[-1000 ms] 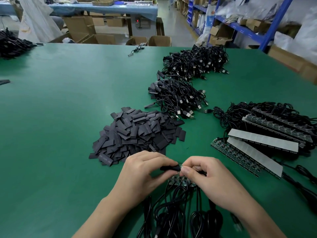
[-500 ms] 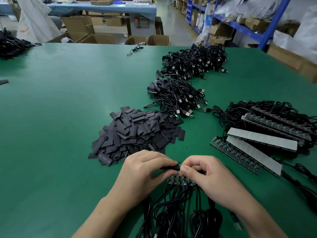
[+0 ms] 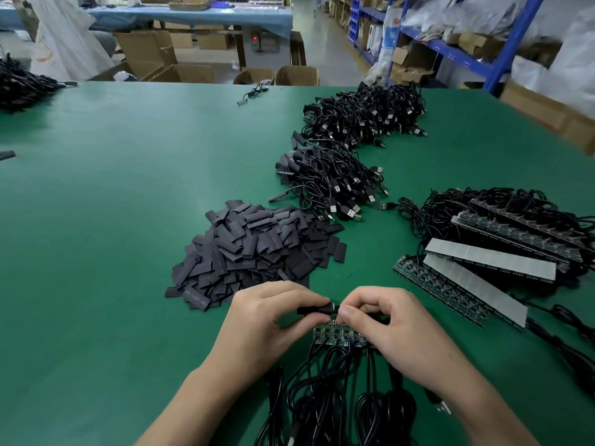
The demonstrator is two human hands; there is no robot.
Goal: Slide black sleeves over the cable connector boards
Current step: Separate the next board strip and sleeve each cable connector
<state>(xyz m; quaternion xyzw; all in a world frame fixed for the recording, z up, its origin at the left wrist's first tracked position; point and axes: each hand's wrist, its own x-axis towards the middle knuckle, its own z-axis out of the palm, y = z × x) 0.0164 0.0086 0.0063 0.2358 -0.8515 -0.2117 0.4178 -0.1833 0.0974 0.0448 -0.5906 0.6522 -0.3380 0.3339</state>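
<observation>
— What's nearest you?

— Black round cables (image 3: 322,400), glossy, looping up from the bottom edge in slack coils. They run to a short row of small green connector boards (image 3: 335,338) lying flat on the table, partly under my hands.

— And the hands?

— My left hand (image 3: 267,320) is curled, thumb and forefinger pinching a black sleeve (image 3: 317,309): a matte, flattened tube held level just above that row. My right hand (image 3: 392,329) is curled too, thumb and forefinger closed at the sleeve's right-hand mouth. What sits between those fingertips is mostly hidden, so I cannot tell if a board is inside.

— Behind them?

— A loose heap of spare sleeves (image 3: 257,249), flat dull rectangles lying every way on the smooth green table (image 3: 112,204). To the right lie long narrow board strips (image 3: 476,281), some face down and pale grey, some showing rows of dark parts, with cables tangled around them.

— Farther back?

— A tangled cable pile (image 3: 328,181) with silvery metal USB plugs, then a bigger far pile (image 3: 367,114) of the same. Beyond the table edge, brown cardboard boxes (image 3: 296,75) and blue metal shelving (image 3: 508,46).
</observation>
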